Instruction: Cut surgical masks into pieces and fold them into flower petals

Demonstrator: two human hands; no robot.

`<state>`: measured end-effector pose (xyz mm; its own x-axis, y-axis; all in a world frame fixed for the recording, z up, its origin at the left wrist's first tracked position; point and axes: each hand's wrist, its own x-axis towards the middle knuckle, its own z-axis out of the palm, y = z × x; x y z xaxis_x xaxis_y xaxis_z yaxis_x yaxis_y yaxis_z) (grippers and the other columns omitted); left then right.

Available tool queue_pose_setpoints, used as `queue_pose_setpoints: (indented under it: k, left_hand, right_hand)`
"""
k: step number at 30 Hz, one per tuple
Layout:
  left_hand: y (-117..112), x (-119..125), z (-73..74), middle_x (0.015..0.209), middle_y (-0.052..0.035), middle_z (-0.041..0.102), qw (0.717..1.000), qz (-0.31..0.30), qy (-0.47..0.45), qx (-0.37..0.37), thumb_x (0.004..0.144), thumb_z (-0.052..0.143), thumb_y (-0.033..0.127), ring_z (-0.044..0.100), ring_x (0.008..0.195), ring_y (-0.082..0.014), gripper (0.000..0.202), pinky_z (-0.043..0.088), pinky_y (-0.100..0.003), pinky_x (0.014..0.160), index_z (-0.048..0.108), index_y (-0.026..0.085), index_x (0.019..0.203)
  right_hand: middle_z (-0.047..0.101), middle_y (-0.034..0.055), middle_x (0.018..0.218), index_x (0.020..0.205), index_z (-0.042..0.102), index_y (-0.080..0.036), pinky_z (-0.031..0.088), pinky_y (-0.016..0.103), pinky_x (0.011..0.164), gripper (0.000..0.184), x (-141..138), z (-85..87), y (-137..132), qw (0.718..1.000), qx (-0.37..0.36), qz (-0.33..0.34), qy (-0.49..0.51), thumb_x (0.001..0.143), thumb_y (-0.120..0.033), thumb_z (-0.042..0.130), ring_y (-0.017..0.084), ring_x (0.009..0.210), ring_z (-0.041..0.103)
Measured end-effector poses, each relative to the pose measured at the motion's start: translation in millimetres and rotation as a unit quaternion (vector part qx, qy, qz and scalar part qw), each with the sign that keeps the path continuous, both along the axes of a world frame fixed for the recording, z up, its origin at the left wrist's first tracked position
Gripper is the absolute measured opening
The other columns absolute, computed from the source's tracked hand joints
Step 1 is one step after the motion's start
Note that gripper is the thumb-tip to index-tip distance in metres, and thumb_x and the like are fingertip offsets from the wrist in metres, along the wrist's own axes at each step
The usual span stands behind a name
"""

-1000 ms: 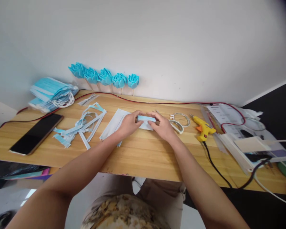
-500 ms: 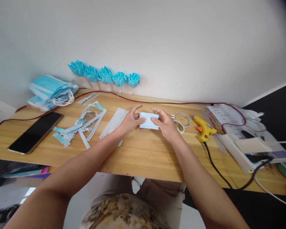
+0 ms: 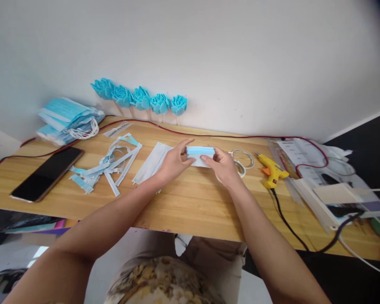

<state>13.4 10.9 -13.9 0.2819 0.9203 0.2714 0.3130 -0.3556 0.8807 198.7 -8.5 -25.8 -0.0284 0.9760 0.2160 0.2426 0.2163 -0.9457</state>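
1. Wood-grained desk (image 3: 196,207) runs nearly the whole width of the view, its far edge against a pale wall (image 3: 215,55) and its near edge just in front of the person's lap.
2. Bare wood stretches from the hands toward the near edge, between the two forearms; more shows between the right forearm and the glue gun (image 3: 274,171).
3. Room is tighter at the sides of the hands: a pale cloth (image 3: 150,162) lies just beside the left hand (image 3: 176,161), partly behind it in view, and two tape rolls (image 3: 252,159) lie just beside the right hand (image 3: 225,165).
4. Both hands keep a narrow grip on a folded sheet (image 3: 200,151), blue above and paler below: each thumb presses the near face, with fingers behind or at the ends. Whether the sheet touches the wood I cannot tell.
5. Farther left lie cut strips (image 3: 112,169), then a phone (image 3: 47,174) near the front edge, with masks (image 3: 65,116) piled behind it.
6. Five blue flowers (image 3: 141,99) on sticks lean along the wall; a red-and-black cable (image 3: 183,134) trails across the back.
7. On the right, papers (image 3: 299,150) and a white box (image 3: 315,200) crowd that end.
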Motion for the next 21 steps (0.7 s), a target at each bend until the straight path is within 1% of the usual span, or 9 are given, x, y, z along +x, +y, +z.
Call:
queue_pose_setpoints:
  k: [3,5,7,11,15,17,18,19,21]
  left_hand:
    - [2.5,-0.8,-2.1,0.109,-0.0057,0.068,1.000,-0.018,0.009,0.012,0.073,0.070,0.016,0.060,0.095,-0.0165,0.067,0.046,-0.032,0.093,0.051,0.020,0.136]
    - [4.6,-1.0,-4.8,0.111,-0.0071,0.068,0.999,-0.036,0.002,0.014,0.073,0.069,0.016,0.061,0.101,-0.0176,0.068,0.045,-0.033,0.097,0.049,0.019,0.137]
    - [7.7,-1.3,-8.8,0.110,-0.0074,0.069,0.999,-0.045,-0.010,0.012,0.074,0.065,0.013,0.062,0.102,-0.0177,0.065,0.045,-0.034,0.097,0.048,0.019,0.137]
    - [16.4,-3.1,-18.5,0.111,-0.0098,0.069,0.996,-0.034,-0.081,-0.023,0.077,0.056,0.010,0.064,0.100,-0.0168,0.060,0.047,-0.034,0.094,0.046,0.016,0.136]
    - [18.4,-4.9,-18.2,0.109,-0.0104,0.068,0.987,-0.024,-0.140,-0.077,0.079,0.057,0.017,0.063,0.100,-0.0185,0.057,0.046,-0.036,0.093,0.046,0.015,0.135]
    - [14.7,-4.4,-12.1,0.109,-0.0107,0.068,0.980,-0.031,-0.169,-0.105,0.084,0.058,0.027,0.062,0.103,-0.0202,0.053,0.045,-0.037,0.094,0.046,0.015,0.134]
    - [12.2,-3.7,-8.1,0.110,-0.0112,0.068,0.975,-0.040,-0.185,-0.118,0.085,0.059,0.033,0.062,0.104,-0.0212,0.055,0.045,-0.037,0.094,0.046,0.015,0.135]
    - [9.4,-2.8,-4.0,0.112,-0.0119,0.068,0.970,-0.051,-0.199,-0.130,0.085,0.060,0.038,0.062,0.105,-0.0222,0.058,0.046,-0.037,0.093,0.045,0.015,0.136]
    - [4.3,-1.0,3.3,0.119,-0.0136,0.065,0.965,-0.066,-0.204,-0.149,0.080,0.066,0.044,0.062,0.105,-0.0243,0.067,0.048,-0.036,0.088,0.044,0.016,0.138]
  right_hand:
    - [0.067,0.0016,0.083,0.088,0.066,-0.022,0.050,0.034,0.075,0.014,5.1,8.2,-1.8,0.986,0.072,-0.051,-0.141,0.081,-0.034,0.065,0.020,0.078,0.062]
    - [0.067,0.0033,0.085,0.087,0.066,-0.022,0.048,0.036,0.078,0.009,6.9,18.8,-3.9,0.959,0.128,-0.067,-0.245,0.083,-0.029,0.062,0.022,0.082,0.060]
    - [0.067,0.0054,0.089,0.089,0.067,-0.023,0.045,0.037,0.079,0.010,6.4,32.7,-6.0,0.927,0.159,-0.049,-0.335,0.085,-0.026,0.058,0.024,0.087,0.060]
    - [0.066,0.0074,0.088,0.087,0.067,-0.022,0.040,0.035,0.073,0.014,-1.5,58.9,-6.9,0.875,0.141,0.011,-0.463,0.087,-0.022,0.054,0.025,0.085,0.058]
    - [0.067,0.0076,0.084,0.082,0.067,-0.021,0.035,0.032,0.066,0.012,-10.6,68.8,-2.3,0.846,0.097,0.061,-0.521,0.085,-0.021,0.056,0.024,0.077,0.058]
    - [0.067,0.0063,0.082,0.081,0.066,-0.021,0.032,0.030,0.062,0.013,-12.1,69.3,-0.2,0.846,0.078,0.062,-0.525,0.086,-0.022,0.054,0.022,0.074,0.057]
    - [0.067,0.0053,0.081,0.080,0.066,-0.020,0.031,0.029,0.061,0.015,-12.0,68.9,0.4,0.855,0.070,0.049,-0.511,0.087,-0.024,0.053,0.020,0.073,0.057]
    - [0.066,0.0043,0.079,0.079,0.065,-0.020,0.031,0.029,0.060,0.017,-11.3,67.8,0.7,0.872,0.060,0.033,-0.485,0.087,-0.026,0.052,0.019,0.071,0.057]
    - [0.065,0.0021,0.075,0.079,0.065,-0.019,0.033,0.027,0.060,0.018,-9.4,62.8,0.2,0.922,0.035,0.010,-0.386,0.086,-0.031,0.054,0.017,0.067,0.056]
